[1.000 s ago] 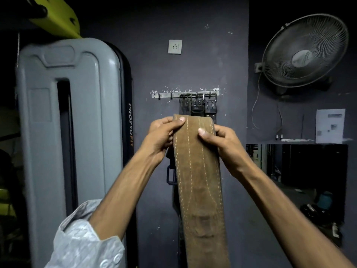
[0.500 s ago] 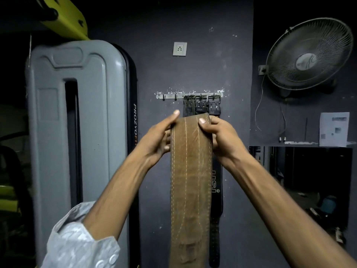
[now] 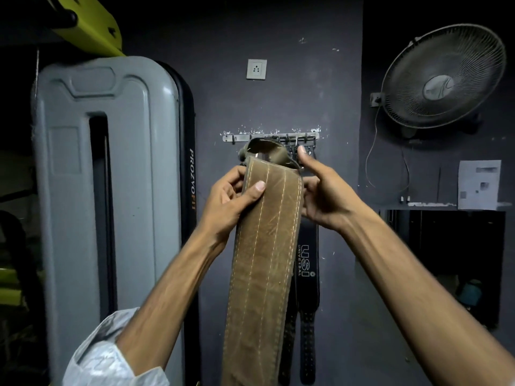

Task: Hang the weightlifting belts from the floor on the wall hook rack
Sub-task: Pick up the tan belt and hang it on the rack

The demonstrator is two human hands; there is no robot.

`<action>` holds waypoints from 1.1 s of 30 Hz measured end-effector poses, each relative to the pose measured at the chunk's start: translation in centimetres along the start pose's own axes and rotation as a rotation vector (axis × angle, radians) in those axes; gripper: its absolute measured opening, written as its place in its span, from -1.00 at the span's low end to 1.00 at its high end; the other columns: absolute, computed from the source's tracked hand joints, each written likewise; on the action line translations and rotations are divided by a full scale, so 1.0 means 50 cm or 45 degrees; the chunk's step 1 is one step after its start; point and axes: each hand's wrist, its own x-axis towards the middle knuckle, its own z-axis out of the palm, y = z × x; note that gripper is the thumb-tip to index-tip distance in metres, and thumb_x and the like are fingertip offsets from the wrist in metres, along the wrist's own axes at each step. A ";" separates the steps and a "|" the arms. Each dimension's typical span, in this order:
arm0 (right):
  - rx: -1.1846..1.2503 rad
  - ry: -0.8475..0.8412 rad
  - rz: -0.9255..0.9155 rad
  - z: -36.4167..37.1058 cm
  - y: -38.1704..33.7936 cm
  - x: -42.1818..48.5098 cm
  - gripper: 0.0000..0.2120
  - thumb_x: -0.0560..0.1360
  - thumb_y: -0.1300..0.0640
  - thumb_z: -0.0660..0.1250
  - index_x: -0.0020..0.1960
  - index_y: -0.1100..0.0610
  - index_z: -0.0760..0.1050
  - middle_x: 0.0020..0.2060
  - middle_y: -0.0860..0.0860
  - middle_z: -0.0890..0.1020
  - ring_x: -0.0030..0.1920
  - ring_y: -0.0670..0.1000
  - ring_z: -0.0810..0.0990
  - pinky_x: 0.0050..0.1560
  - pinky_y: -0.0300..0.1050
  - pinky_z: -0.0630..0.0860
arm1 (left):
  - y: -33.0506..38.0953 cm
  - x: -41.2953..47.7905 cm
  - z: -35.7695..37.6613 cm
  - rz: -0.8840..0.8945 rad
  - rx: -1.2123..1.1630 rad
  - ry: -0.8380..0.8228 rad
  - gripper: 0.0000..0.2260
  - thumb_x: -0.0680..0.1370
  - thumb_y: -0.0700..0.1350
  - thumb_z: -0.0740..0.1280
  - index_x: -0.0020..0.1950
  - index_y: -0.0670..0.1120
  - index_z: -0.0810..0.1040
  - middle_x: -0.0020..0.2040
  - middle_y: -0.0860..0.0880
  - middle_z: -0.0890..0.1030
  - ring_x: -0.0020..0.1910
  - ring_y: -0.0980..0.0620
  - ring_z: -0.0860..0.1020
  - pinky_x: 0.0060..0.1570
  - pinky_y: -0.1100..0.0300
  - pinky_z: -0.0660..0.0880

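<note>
Belt in hand: brown leather belt (image 3: 264, 246) with pale stitching, held up in front of the wall, its long body hanging down past the lower edge of the view.
Buckle end: the folded top loop (image 3: 263, 153) sits just below the hook rack (image 3: 270, 138) — near it, but I judge it is not yet on a hook.
Left hand: my left hand (image 3: 231, 201) is closed around the left edge of the belt near the top, thumb pressed flat on the front face.
Right hand: my right hand (image 3: 323, 196) is at the right edge of the belt, thumb raised toward the rack; the fingers go behind the leather, so I cannot tell if they really grip it.
Rack: a metal strip on the dark wall; the right hooks already carry black belts (image 3: 308, 263), the left hooks look free.
Step now: to lift the buckle end and put its metal part over a free hook.
How to do it well: I should keep the weight in the left hand and use the right only to open and guide the loop — then aim left of the black belts, so the buckles do not tangle.
Before letting go: lower slowly and feel that the hook carries the load, because this belt is stiff and heavy and may slide off.
Not clear: the buckle itself is mostly hidden in the fold.
</note>
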 end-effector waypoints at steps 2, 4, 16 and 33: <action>0.154 0.089 -0.131 0.016 0.000 0.006 -0.72 0.56 -0.10 0.39 -0.02 0.13 0.59 -0.35 -0.01 0.53 -0.39 -0.09 0.45 -0.34 -0.24 0.44 | 0.001 -0.009 -0.010 -0.017 0.045 -0.042 -0.82 0.57 -0.20 0.39 0.16 -0.18 0.56 0.03 -0.06 0.67 -0.05 0.09 0.65 -0.16 0.29 0.57; 0.203 0.180 -0.256 0.032 0.003 0.004 -0.90 0.60 0.12 0.36 0.01 0.16 0.59 -0.37 -0.04 0.62 -0.49 -0.15 0.51 -0.49 -0.33 0.42 | -0.005 -0.011 -0.023 -0.092 0.111 -0.078 -0.83 0.56 -0.16 0.42 0.14 -0.14 0.58 0.03 -0.07 0.68 -0.07 0.05 0.63 -0.30 0.33 0.48; -0.293 0.318 -0.696 0.040 0.073 -0.017 -0.86 0.60 0.31 0.33 0.11 0.22 0.63 -0.07 0.03 0.73 -0.13 -0.18 0.65 -0.14 -0.32 0.56 | 0.022 0.046 -0.021 -0.238 0.132 0.065 -0.39 0.48 0.47 0.13 0.01 0.00 0.68 -0.27 0.07 0.64 -0.28 0.10 0.61 -0.21 0.21 0.54; -0.536 0.124 -0.634 -0.071 0.045 -0.013 -0.73 0.44 0.14 0.50 0.08 0.25 0.62 -0.16 0.03 0.66 -0.23 -0.16 0.57 -0.28 -0.34 0.46 | -0.054 0.095 0.063 -0.115 0.362 0.228 -0.54 0.65 0.08 0.26 -0.24 -0.27 0.55 -0.43 -0.06 0.52 -0.49 0.19 0.40 -0.44 0.37 0.32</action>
